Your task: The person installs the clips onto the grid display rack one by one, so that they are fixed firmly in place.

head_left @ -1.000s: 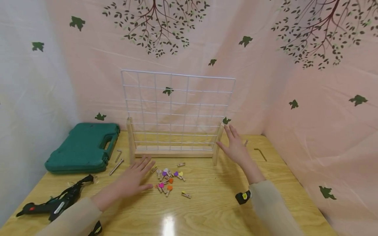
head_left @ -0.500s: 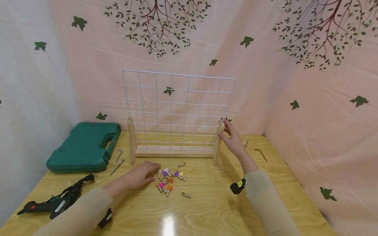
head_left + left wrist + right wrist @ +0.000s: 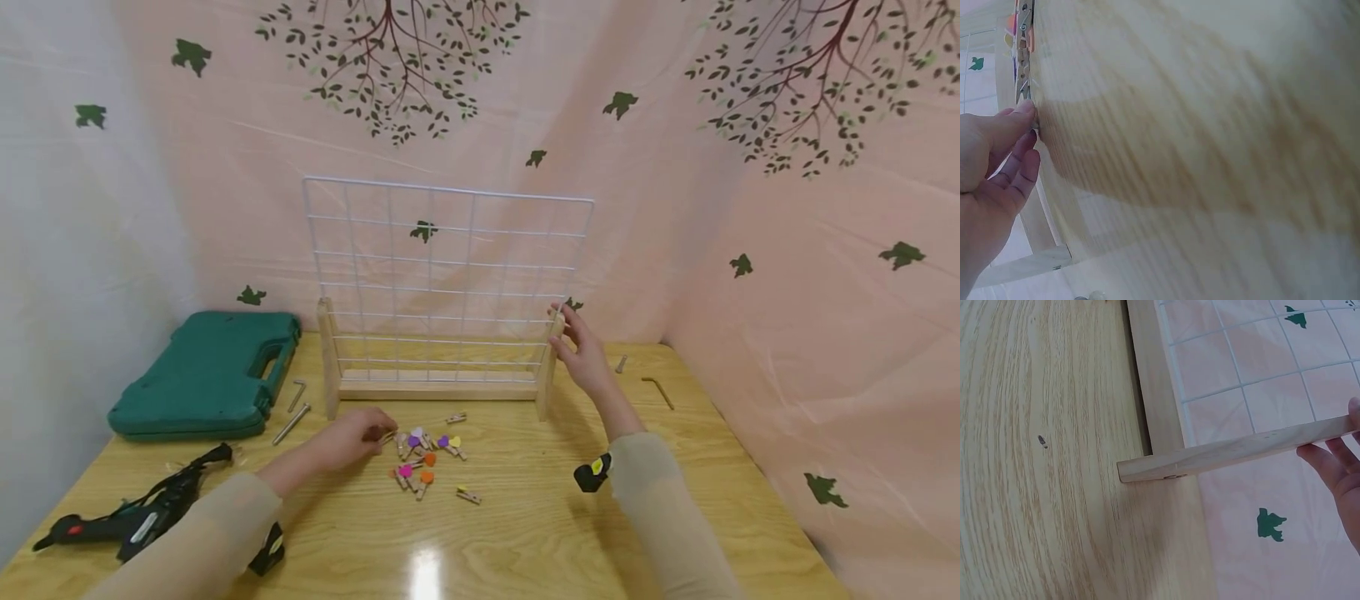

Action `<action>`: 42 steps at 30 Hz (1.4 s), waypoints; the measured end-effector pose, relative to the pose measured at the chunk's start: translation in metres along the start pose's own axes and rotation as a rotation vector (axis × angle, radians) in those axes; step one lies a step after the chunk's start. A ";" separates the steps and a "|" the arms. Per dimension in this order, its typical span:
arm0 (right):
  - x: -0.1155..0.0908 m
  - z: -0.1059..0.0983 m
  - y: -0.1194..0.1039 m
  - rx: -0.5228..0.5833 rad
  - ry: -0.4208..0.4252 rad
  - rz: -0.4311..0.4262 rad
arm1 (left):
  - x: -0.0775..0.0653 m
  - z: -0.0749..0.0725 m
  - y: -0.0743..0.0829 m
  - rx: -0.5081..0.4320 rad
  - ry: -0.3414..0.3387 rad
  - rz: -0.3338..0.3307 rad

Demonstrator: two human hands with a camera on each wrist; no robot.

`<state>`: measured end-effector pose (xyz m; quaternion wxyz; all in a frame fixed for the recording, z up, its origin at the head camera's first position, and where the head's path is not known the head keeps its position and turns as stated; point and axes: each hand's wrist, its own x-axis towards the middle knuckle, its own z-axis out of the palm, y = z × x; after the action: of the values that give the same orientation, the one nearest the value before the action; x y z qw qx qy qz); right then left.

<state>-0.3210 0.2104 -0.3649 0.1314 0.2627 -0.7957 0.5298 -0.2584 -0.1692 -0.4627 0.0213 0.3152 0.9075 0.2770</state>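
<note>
A white wire grid [image 3: 450,190] stands upright in a wooden frame, with a post at each side. My right hand [image 3: 588,362] holds the right wooden post [image 3: 546,383] near its top; the right wrist view shows fingers on both sides of that post [image 3: 1229,450]. My left hand [image 3: 352,437] is low over the table at the left edge of a pile of small clothespins [image 3: 415,442], several with coloured hearts. Its thumb and fingertips pinch a clothespin [image 3: 387,437]. In the left wrist view, the fingers of this hand [image 3: 997,150] mostly hide that clothespin.
A green plastic case [image 3: 202,375] lies at the left, with a hex key [image 3: 297,395] and a long bolt [image 3: 291,424] beside it. In front is a black glue gun [image 3: 150,517]. Another hex key [image 3: 659,392] and a small bolt [image 3: 621,364] lie right of the frame.
My left hand has gone from spread fingers to pinching a clothespin at the pile's left edge. My right hand has moved in from beside the right post and closed around its top.
</note>
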 end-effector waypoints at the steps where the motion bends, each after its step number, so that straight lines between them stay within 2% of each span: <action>1: 0.000 0.001 0.000 0.003 0.001 -0.006 | -0.001 -0.001 0.000 -0.012 0.007 -0.009; 7: 0.002 0.005 0.003 0.011 0.006 -0.010 | -0.007 -0.004 0.000 -0.089 0.082 -0.035; 11: 0.002 0.005 0.003 0.017 0.003 -0.010 | -0.009 -0.011 0.003 -0.099 0.145 -0.104; 14: 0.001 0.004 0.003 0.017 0.005 -0.015 | -0.007 -0.024 0.007 -0.118 0.195 -0.131; 18: -0.001 0.001 0.001 0.013 0.016 -0.022 | -0.005 -0.051 0.019 -0.151 0.262 -0.174; 19: -0.002 0.001 0.001 0.012 0.019 -0.025 | -0.005 -0.059 0.022 -0.164 0.284 -0.206; 22: -0.002 0.001 0.002 0.009 0.025 -0.030 | -0.007 -0.082 0.030 -0.203 0.408 -0.268; 27: -0.002 0.001 0.003 0.005 0.029 -0.023 | -0.006 -0.115 0.035 -0.287 0.736 -0.330; 30: -0.003 0.001 0.004 0.004 0.031 -0.017 | 0.000 -0.129 0.031 -0.337 0.952 -0.351; 34: -0.004 0.000 0.005 -0.009 0.033 -0.024 | 0.009 -0.137 0.023 -0.478 1.187 -0.375; 38: -0.003 0.001 0.004 -0.019 0.027 -0.039 | 0.012 -0.137 0.015 -0.519 1.311 -0.449; 42: -0.001 0.002 0.002 -0.013 0.023 -0.042 | 0.015 -0.138 0.012 -0.548 1.360 -0.496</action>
<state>-0.3213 0.2094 -0.3682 0.1535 0.2722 -0.7919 0.5246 -0.2933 -0.2203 -0.3382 -0.4022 -0.1532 0.6641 0.6113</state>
